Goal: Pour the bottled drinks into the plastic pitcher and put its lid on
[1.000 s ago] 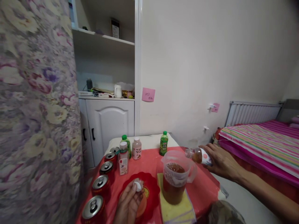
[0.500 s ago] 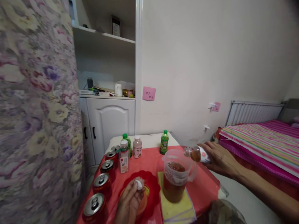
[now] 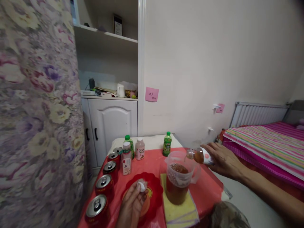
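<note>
Clutching the bottle point(image 3: 201, 156) near its label, the right grip point(image 3: 224, 161) looked spot-on for probably light, squeezy plastic, while left grip point(image 3: 132, 199) pinched a white cap point(image 3: 142, 186).

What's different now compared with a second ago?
The right hand has brought the tilted bottle slightly left, its mouth nearer the middle of the jug. Nothing was newly grasped or released. The left hand still holds the white cap; the jug stays on the yellow cloth.
</note>
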Demonstrator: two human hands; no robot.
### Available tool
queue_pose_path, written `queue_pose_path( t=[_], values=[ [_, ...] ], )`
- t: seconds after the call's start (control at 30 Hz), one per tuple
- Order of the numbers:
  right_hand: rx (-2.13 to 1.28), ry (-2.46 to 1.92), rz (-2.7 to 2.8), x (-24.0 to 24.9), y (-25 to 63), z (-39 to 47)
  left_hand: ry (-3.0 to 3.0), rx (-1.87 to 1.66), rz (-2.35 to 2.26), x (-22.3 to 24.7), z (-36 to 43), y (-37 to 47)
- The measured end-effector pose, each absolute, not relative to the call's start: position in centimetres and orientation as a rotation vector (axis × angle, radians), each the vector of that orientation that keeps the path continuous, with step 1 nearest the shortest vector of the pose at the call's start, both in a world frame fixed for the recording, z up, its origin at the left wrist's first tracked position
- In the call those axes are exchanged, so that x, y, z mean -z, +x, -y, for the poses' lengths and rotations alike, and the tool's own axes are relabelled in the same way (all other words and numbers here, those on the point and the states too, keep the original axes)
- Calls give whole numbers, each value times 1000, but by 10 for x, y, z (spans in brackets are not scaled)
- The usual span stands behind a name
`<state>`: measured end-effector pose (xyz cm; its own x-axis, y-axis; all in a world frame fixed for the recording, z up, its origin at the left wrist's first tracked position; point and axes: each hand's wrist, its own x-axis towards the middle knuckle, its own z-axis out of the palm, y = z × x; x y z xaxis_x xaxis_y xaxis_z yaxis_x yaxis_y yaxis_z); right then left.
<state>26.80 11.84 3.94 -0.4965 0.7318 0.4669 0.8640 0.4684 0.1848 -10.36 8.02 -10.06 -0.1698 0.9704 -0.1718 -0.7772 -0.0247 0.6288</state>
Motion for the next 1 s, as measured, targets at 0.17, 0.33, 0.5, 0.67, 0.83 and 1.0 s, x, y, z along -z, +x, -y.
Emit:
queue_pose_path(
  t=[0.17,0.33,0.5,0.67,0.83,1.0],
  values=[
    [589,-1342,2402,-39,268,-120,367,-1602,-708,100,-79,-104],
    [602,-1348,2402,-42,269,-121,372,-1597,-699,101,-80,-104],
    [642,-1342,2397,-45,273,-121,375,-1602,-709,100,-78,-103],
    [656,-1370,2391,-46,276,-121,387,-1591,-694,98,-77,-103],
    [699,-1364,2378,-49,279,-122,389,-1589,-697,97,-77,-102],
    [736,-1380,2360,-53,279,-122,370,-1602,-687,98,-74,-101]
  ],
)
